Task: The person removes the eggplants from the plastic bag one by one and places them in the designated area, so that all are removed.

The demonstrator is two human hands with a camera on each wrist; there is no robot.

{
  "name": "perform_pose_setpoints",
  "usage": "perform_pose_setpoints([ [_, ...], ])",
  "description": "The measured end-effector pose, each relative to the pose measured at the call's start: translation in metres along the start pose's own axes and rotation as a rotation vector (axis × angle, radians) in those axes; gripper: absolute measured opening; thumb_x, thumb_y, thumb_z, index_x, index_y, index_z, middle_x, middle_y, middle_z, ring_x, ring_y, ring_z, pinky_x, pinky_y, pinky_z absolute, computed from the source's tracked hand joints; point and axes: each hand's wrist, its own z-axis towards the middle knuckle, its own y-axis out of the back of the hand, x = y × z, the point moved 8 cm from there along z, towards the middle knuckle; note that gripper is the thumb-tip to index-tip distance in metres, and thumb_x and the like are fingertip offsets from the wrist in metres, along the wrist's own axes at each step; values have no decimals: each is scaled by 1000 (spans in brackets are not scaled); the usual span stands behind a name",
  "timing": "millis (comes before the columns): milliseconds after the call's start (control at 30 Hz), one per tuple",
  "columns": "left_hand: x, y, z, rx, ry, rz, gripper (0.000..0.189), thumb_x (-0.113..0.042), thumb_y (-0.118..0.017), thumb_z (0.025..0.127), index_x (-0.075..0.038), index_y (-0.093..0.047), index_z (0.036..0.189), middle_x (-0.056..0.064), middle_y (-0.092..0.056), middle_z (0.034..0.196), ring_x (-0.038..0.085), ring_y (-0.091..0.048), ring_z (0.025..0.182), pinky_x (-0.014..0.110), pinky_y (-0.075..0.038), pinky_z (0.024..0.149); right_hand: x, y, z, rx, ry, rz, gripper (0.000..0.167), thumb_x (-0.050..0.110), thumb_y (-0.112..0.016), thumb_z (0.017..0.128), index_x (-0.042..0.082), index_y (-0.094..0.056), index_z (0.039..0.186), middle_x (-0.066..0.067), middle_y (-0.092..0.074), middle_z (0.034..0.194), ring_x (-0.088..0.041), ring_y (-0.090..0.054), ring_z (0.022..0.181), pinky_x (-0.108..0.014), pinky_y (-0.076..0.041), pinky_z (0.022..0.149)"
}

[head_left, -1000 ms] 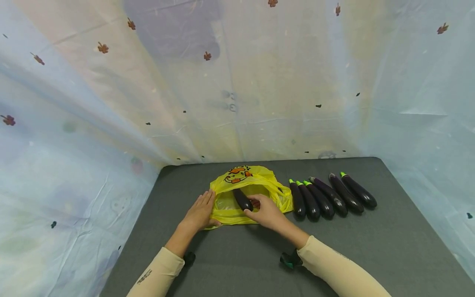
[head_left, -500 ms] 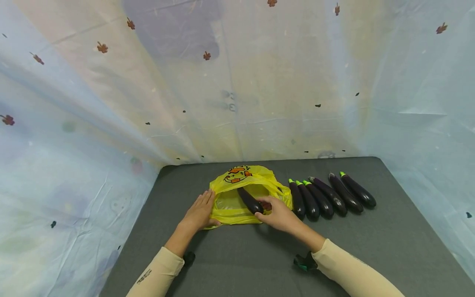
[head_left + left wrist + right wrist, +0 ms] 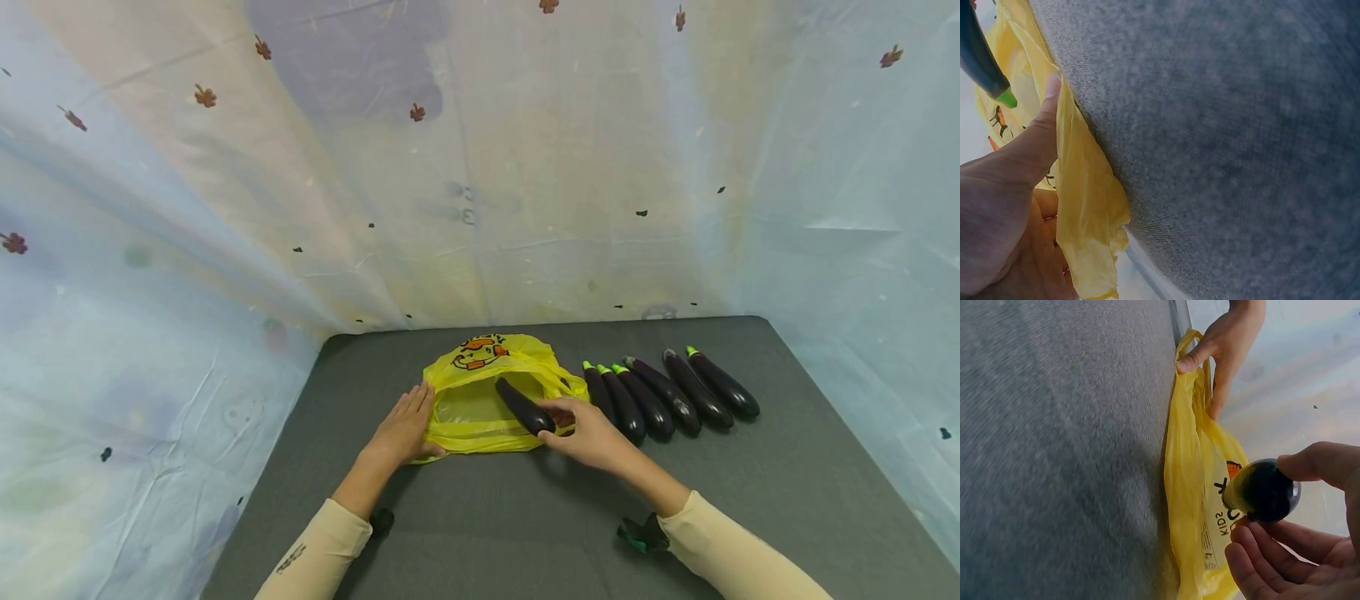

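Observation:
My right hand (image 3: 588, 433) pinches the rounded end of a dark purple eggplant (image 3: 523, 407) between thumb and fingers. The eggplant slants in front of the mouth of a yellow plastic bag (image 3: 468, 443), its stem end toward the opening. In the left wrist view its green tip (image 3: 1007, 98) points toward the bag; the right wrist view shows its blunt dark end (image 3: 1272, 490). My left hand (image 3: 403, 427) rests at the bag's left edge with straight fingers, thumb spread apart along the lower lip, keeping the mouth wide. The inside of the bag is partly hidden.
Several eggplants (image 3: 678, 396) lie side by side on the grey tabletop (image 3: 487, 533), just right of the bag. A pale patterned sheet (image 3: 525, 208) hangs behind the table and along its sides.
My right hand has moved right and slightly toward me with the eggplant, drawing it across the bag's mouth and showing more of its length. My left hand and the bag have barely moved.

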Motion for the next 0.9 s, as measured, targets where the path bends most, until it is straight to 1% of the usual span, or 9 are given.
perform_pose_setpoints([
  [133, -1, 0, -1, 3, 0, 7, 116, -49, -85, 89, 7, -21, 168, 26, -17, 176, 40, -18, 164, 52, -18, 134, -1, 7, -7, 14, 18, -6, 49, 27, -78, 101, 1, -67, 142, -13, -71, 131, -28, -69, 110, -54, -60, 96],
  [267, -1, 0, -1, 4, 0, 7, 116, -49, -86, 89, 7, -21, 168, 26, -17, 176, 41, -18, 164, 52, -18, 134, -4, 15, -15, 21, 8, -7, 49, 27, -77, 102, 2, -67, 143, -13, -70, 135, -29, -69, 113, -52, -60, 97],
  [333, -1, 0, -1, 11, 4, 10, 117, -50, -85, 90, 6, -20, 169, 25, -16, 177, 40, -17, 164, 51, -17, 135, -7, 20, -19, 14, -9, -8, 50, 28, -77, 102, 3, -67, 144, -13, -69, 137, -30, -69, 116, -52, -60, 98],
  [467, -1, 1, -1, 3, 2, 2, 117, -49, -86, 89, 7, -21, 168, 26, -16, 176, 41, -17, 164, 52, -17, 134, -10, 31, -27, 1, -20, -12, 52, 30, -78, 102, 5, -65, 146, -14, -67, 139, -31, -68, 117, -55, -58, 100],
  [733, 0, 0, 0, 7, 10, 1, 118, -49, -85, 89, 6, -19, 169, 24, -15, 177, 39, -16, 165, 51, -15, 135, -15, 55, -44, -21, -12, -26, 51, 31, -78, 102, 5, -66, 145, -14, -67, 140, -28, -68, 116, -58, -58, 100],
  [900, -1, 1, -1, 5, 7, 5, 118, -49, -86, 89, 7, -20, 168, 25, -16, 177, 40, -16, 165, 51, -16, 135, -18, 70, -55, -46, -18, -36, 50, 30, -78, 102, 6, -66, 145, -13, -68, 139, -27, -69, 115, -56, -59, 99],
])
